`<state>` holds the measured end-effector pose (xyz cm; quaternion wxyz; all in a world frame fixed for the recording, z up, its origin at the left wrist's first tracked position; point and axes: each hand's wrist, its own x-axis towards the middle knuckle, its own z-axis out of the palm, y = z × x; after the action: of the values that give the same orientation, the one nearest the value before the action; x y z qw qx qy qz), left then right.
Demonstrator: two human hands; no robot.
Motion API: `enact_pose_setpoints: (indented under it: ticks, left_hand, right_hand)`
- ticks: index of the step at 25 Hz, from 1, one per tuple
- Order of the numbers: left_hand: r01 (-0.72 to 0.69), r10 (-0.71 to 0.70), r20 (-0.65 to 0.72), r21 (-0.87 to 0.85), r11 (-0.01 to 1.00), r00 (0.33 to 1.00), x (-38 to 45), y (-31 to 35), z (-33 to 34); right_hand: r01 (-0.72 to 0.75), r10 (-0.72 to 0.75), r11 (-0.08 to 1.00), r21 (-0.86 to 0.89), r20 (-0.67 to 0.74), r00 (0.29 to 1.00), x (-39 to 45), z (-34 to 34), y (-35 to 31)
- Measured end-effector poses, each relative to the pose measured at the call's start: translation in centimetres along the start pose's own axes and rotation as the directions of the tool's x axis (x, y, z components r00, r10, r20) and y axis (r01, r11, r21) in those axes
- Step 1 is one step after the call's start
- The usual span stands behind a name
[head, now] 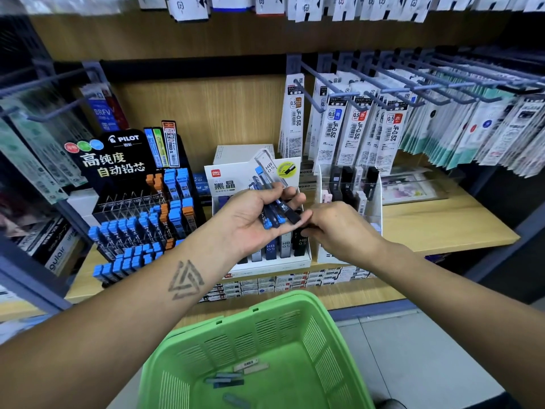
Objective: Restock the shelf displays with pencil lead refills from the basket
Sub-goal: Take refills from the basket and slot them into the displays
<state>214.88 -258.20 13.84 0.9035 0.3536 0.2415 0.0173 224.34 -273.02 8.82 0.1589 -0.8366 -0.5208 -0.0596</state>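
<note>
Bright, even overhead light; soft shadows. Centre sharp; edges blurred, bowed by wide lens. Glare seen on hanging packets.

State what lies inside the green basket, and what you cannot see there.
On the floor of the green basket lie a few loose lead refill cases, some pale, some blue. Its near end runs out of the picture, so anything there goes unseen.
</note>
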Motion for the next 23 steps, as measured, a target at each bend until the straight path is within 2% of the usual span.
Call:
enact_pose_setpoints:
  ticks: [2,3,4,5,6,7,8,9,10,11,14,16,20,23]
  left_hand:
    - [0.005,-0.005,0.022,-0.004,1.000,1.000,0.0,0.0,0.0]
    - [0.000,0.001,0.033,-0.011,1.000,0.999,0.2,0.0,-0.1]
    - [-0.006,0.006,0.043,-0.018,1.000,0.999,0.4,0.0,-0.2]
    - [-0.009,0.010,0.052,-0.018,1.000,0.999,0.5,-0.1,-0.3]
    - [-0.010,0.010,0.055,-0.007,1.000,0.998,0.6,-0.1,-0.3]
    - [-0.007,0.006,0.056,0.014,1.000,0.998,0.6,-0.2,-0.4]
    - [-0.005,0.002,0.055,0.043,0.999,0.999,0.6,-0.3,-0.4]
    - [-0.002,-0.001,0.053,0.065,0.998,0.999,0.6,-0.4,-0.4]
    - [-0.004,0.000,0.045,0.076,0.997,0.999,0.8,-0.5,-0.4]
    - [-0.008,0.005,0.036,0.080,0.997,0.999,0.9,-0.6,-0.3]
    - [-0.035,0.030,0.049,0.099,0.995,0.998,1.2,-0.8,0.0]
    - [-0.041,0.034,0.068,0.107,0.993,0.997,1.4,-1.1,0.1]
    - [-0.060,0.056,0.049,0.095,0.994,0.997,2.0,-1.3,0.3]
    - [-0.074,0.070,0.041,0.090,0.993,0.997,2.2,-1.4,0.8]
  right_hand:
    - [0.015,-0.016,0.997,-0.071,-0.014,1.000,0.1,0.2,-0.1]
    - [0.000,0.000,0.999,-0.049,-0.015,1.000,0.2,0.2,0.1]
    - [-0.036,0.037,0.999,0.041,-0.028,0.999,0.3,0.1,0.1]
    - [-0.135,0.143,0.972,0.194,-0.027,0.989,0.6,-0.4,0.1]
    - [-0.255,0.282,0.886,0.387,-0.015,0.959,0.9,-1.0,0.0]
    - [-0.327,0.398,0.755,0.568,0.000,0.917,1.1,-1.7,0.0]
    - [-0.347,0.465,0.613,0.709,0.031,0.885,1.1,-2.3,-0.1]
    - [-0.327,0.475,0.504,0.799,0.059,0.878,1.2,-2.9,-0.4]
    - [-0.302,0.449,0.452,0.839,0.078,0.890,1.2,-3.3,-0.7]
    - [-0.276,0.405,0.456,0.846,0.079,0.911,1.2,-3.6,-1.0]
    - [-0.240,0.300,0.604,0.760,0.062,0.952,1.3,-3.5,-1.2]
    - [-0.241,0.273,0.609,0.756,0.085,0.958,1.5,-3.4,-1.1]
    - [-0.243,0.295,0.601,0.761,0.071,0.953,1.6,-3.6,0.2]
    - [-0.256,0.314,0.749,0.612,0.013,0.949,1.4,-3.7,0.9]
